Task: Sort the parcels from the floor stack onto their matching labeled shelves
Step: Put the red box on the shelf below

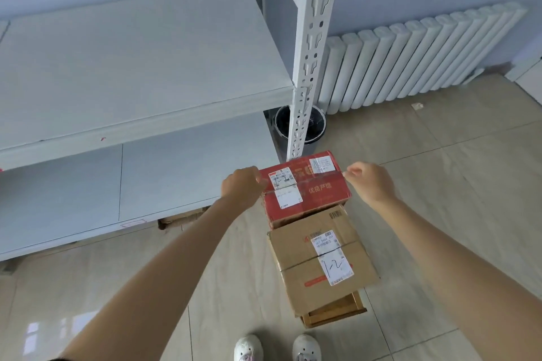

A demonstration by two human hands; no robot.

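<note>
Both hands on the red parcel [305, 187]: left hand [241, 184] grips its edge, right hand [370, 182] curls at the other. Shelves [132, 67] look bare; brown parcel [322, 261] waits below.

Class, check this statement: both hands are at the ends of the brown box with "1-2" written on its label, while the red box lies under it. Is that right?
Not quite. The head view shows the left hand and right hand at the ends of the red box; the brown box marked "1-2" lies below it in the floor stack.
</note>
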